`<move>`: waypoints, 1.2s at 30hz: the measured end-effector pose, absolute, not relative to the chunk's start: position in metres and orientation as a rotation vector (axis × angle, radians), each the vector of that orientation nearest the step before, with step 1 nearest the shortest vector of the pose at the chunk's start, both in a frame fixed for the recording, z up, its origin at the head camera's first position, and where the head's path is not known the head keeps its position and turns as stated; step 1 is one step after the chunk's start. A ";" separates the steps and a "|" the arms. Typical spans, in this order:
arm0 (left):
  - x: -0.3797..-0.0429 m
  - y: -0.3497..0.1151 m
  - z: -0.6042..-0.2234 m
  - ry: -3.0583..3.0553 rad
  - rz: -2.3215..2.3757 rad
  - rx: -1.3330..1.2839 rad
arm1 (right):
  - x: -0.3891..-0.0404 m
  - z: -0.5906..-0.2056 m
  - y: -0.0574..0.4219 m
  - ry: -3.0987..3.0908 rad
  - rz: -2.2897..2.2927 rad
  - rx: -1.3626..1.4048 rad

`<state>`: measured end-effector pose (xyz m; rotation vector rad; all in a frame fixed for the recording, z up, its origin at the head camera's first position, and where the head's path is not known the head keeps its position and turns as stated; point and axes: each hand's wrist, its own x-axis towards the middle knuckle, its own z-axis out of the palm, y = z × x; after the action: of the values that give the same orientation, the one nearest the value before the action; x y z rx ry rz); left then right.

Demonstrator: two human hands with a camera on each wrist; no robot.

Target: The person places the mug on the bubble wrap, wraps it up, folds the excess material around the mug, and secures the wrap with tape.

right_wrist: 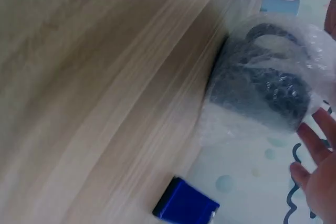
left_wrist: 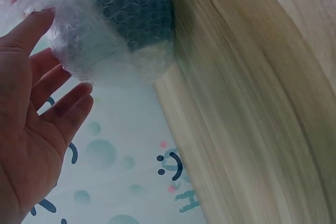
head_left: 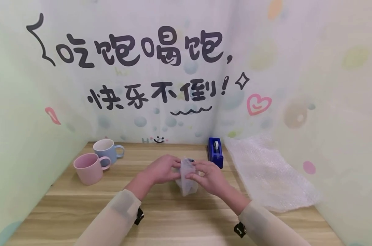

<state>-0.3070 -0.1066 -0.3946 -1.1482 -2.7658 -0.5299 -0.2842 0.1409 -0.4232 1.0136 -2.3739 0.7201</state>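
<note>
Between the two hands, a dark mug [right_wrist: 257, 93] with a handle stands on the table inside translucent bubble wrap [head_left: 188, 186]. My left hand [head_left: 161, 169] is on its left and pinches the gathered upper edge of the wrap with thumb and fingers. On the other side, my right hand [head_left: 212, 178] holds the wrap near its top, thumb towards me. Bluish-dark mug wall shows through the bubbles in the left wrist view. The mug's rim is mostly covered by wrap and fingers.
A pink mug [head_left: 88, 169] and a light blue mug [head_left: 105, 149] stand at the left. Behind the right hand is a blue tape dispenser [head_left: 216, 157]. A large bubble wrap sheet [head_left: 272, 177] lies along the right side of the wooden table [head_left: 173, 222], near the wall.
</note>
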 end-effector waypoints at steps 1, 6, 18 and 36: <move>-0.307 -0.107 -0.396 -2.746 -0.531 -1.160 | -0.288 -0.423 0.141 -2.372 0.648 1.021; -0.308 -0.109 -0.401 -2.705 -0.553 -1.202 | -0.298 -0.424 0.142 -2.248 0.378 1.098; -0.299 -0.108 -0.407 -2.794 -0.899 -1.075 | -0.304 -0.423 0.132 -2.268 0.415 0.944; -0.299 -0.102 -0.406 -2.755 -0.900 -1.040 | -0.292 -0.417 0.151 -2.121 0.260 1.146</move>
<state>-0.2985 -0.1021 -0.4060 -1.0398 -2.7549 -0.8999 -0.2915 0.1506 -0.4174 1.1465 -2.1212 0.2601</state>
